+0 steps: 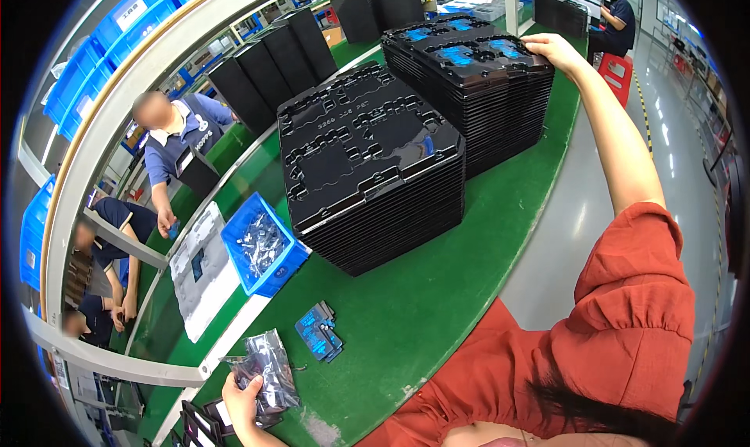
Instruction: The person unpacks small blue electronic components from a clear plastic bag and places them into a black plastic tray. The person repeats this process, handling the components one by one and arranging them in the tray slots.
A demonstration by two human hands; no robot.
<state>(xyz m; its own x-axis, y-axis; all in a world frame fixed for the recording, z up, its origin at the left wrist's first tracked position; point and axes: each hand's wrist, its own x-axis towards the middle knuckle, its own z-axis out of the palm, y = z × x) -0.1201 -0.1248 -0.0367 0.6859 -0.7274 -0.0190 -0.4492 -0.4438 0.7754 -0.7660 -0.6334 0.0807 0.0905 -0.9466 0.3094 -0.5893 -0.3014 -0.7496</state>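
My left hand (242,401) is closed on shiny, see-through grey plastic bags (273,369) at the near left of the green table (398,322). Just beyond the bags lies a small loose pile of blue and black circuit boards (319,331). Far off to the right, my right hand (556,53) grips the corner of the top black plastic tray (500,70) on the farther tall stack. Blue boards (456,55) sit in that tray's pockets. The nearer stack of black trays (367,146) has a bare top with moulded pockets.
A blue bin (266,248) of small metallic parts stands left of the nearer stack, beside a white-grey sheet (201,275) with a dark board on it. A metal frame (141,361) curves along the left. Across the table a person (183,138) holds a small blue piece.
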